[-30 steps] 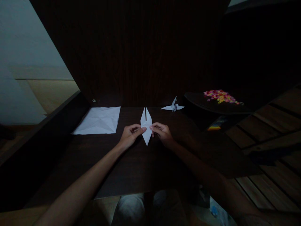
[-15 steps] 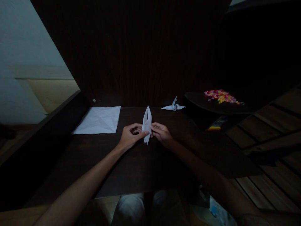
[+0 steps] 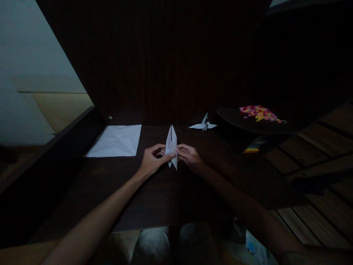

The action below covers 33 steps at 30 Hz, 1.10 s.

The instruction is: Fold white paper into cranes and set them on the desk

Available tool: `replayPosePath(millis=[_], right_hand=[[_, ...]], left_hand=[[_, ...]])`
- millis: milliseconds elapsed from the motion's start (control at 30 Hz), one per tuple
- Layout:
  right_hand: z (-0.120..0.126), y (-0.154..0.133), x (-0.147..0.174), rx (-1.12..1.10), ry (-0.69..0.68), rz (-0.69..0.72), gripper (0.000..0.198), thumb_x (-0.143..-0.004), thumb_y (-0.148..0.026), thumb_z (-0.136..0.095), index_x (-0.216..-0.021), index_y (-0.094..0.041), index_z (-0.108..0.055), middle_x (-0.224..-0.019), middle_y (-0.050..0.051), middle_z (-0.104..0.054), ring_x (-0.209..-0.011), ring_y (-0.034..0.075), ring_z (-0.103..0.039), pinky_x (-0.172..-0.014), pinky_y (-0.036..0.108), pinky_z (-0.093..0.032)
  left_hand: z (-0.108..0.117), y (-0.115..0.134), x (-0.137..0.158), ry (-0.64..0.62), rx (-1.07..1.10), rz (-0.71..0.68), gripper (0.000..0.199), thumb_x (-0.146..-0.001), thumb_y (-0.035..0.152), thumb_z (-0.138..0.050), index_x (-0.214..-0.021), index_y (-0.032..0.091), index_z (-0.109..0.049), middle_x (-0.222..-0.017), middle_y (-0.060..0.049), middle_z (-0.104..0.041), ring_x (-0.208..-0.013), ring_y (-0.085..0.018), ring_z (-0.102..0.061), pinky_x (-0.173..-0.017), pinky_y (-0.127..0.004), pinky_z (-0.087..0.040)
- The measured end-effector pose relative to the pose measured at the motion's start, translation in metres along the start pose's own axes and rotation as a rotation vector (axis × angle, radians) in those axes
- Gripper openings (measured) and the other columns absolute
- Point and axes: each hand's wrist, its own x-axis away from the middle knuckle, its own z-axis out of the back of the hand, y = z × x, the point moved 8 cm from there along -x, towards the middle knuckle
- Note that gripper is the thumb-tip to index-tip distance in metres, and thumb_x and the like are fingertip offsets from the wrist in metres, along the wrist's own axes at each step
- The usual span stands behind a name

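Note:
Between my hands, above the dark desk [image 3: 154,198], is a narrow piece of folded white paper [image 3: 172,141]. A slit runs down its upper half, and two points spread apart at its lower end. My left hand [image 3: 152,159] grips it from the left, thumb across the front near the bottom. On the other side my right hand [image 3: 190,157] pinches its right edge between thumb and fingers. A finished paper crane [image 3: 204,126] with spread wings stands at the back of the desk, right of the folded piece. Creased white paper sheets [image 3: 116,141] lie flat to the left.
A curved dark shelf [image 3: 231,119] at the right bears a pile of small pink, red and yellow pieces [image 3: 260,113]. A dark side panel [image 3: 46,158] borders the desk on the left. Wooden slats [image 3: 317,154] show at the far right.
The two lower points of the folded paper have come further apart, the right one swinging rightward. Its upper tip has shifted slightly left. Both hands keep nearly the same place.

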Motion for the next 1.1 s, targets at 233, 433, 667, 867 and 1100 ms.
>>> replayPosePath(millis=[233,433,667,867,1100], right_hand=[[-0.006,-0.006,0.005,0.015,-0.086,0.027,0.027,-0.059,-0.037,-0.078,-0.064,-0.014,-0.064,-0.054,-0.001,-0.057,-0.05,0.009,-0.052,-0.048,0.022,-0.042],[-0.01,-0.009,0.009,-0.044,-0.132,0.017,0.029,-0.064,-0.042,-0.075,-0.067,-0.016,-0.063,-0.059,-0.001,-0.057,-0.051,0.009,-0.052,-0.047,0.021,-0.041],[-0.013,-0.007,0.01,-0.089,-0.205,-0.003,0.037,-0.06,-0.042,-0.078,-0.082,-0.017,-0.064,-0.06,-0.001,-0.057,-0.046,0.008,-0.049,-0.041,0.019,-0.039],[-0.015,-0.007,0.014,-0.091,-0.251,-0.031,0.037,-0.062,-0.038,-0.077,-0.089,-0.018,-0.063,-0.062,-0.003,-0.056,-0.044,0.005,-0.046,-0.04,0.018,-0.036],[-0.007,-0.012,0.008,0.033,-0.132,0.08,0.036,-0.07,-0.04,-0.069,-0.097,-0.018,-0.059,-0.07,-0.001,-0.055,-0.05,0.008,-0.049,-0.042,0.02,-0.037]], left_hand=[[-0.002,-0.008,0.0,-0.049,0.075,0.13,0.025,-0.064,0.033,-0.075,-0.075,0.011,-0.068,-0.068,-0.003,-0.067,-0.06,-0.013,-0.059,-0.057,-0.024,-0.045],[-0.027,-0.012,0.01,-0.362,0.338,0.316,0.032,-0.066,0.028,-0.075,-0.091,0.01,-0.07,-0.078,-0.006,-0.071,-0.07,-0.016,-0.064,-0.069,-0.026,-0.047],[-0.035,-0.012,0.017,-0.511,0.435,0.383,0.03,-0.066,0.027,-0.075,-0.091,0.01,-0.072,-0.081,-0.009,-0.071,-0.069,-0.015,-0.063,-0.066,-0.024,-0.045],[-0.036,-0.012,0.02,-0.54,0.469,0.424,0.031,-0.063,0.027,-0.076,-0.088,0.009,-0.072,-0.073,-0.007,-0.07,-0.06,-0.013,-0.06,-0.059,-0.022,-0.043],[-0.019,-0.014,0.006,-0.274,0.281,0.303,0.031,-0.064,0.028,-0.075,-0.089,0.011,-0.071,-0.079,-0.006,-0.071,-0.067,-0.016,-0.063,-0.064,-0.025,-0.046]])
